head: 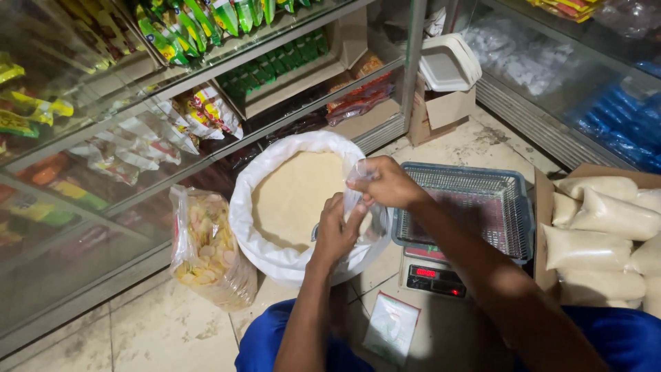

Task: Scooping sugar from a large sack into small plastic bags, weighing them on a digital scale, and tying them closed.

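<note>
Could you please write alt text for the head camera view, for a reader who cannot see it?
Two bare hands, left hand and right hand, hold a small clear plastic bag over a large white sack of pale grain on a tiled floor. A basket on a digital scale sits at right, beside a cardboard box of filled bags, with glass display shelves behind.

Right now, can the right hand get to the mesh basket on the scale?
Probably yes. The right hand sits just left of the mesh basket with nothing between them, but its grip is on the clear plastic bag, shared with the left hand.
</note>
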